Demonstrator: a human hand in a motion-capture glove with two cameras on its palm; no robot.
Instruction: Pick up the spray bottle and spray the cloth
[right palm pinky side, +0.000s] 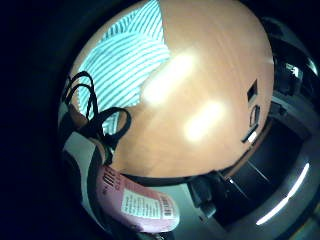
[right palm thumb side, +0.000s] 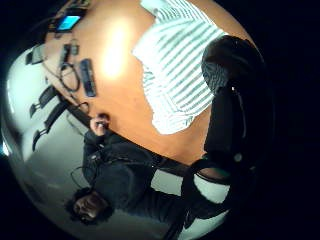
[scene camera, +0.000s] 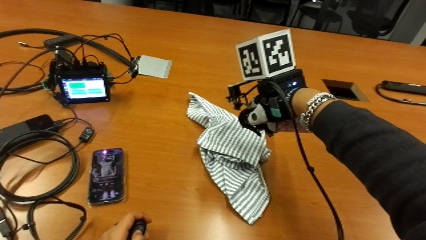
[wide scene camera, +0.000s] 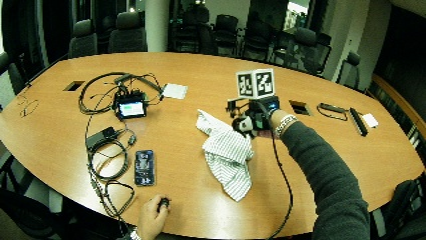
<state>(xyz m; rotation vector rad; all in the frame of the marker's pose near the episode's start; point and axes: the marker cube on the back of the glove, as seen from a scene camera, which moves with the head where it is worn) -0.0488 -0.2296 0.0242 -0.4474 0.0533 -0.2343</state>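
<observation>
The gloved right hand (scene camera: 269, 107) sat right of centre in the outside view, just above the upper edge of the striped cloth (scene camera: 233, 155). Whether its fingers were curled could not be told. The cloth lay crumpled on the table (scene camera: 186, 45), its long axis running from upper left to lower right. At the lower edge of the little-finger palm view, close to the palm, showed a pink bottle (right palm pinky side: 140, 205) with a white label and barcode, its print unreadable. A phone (scene camera: 106, 175) lay at lower left.
</observation>
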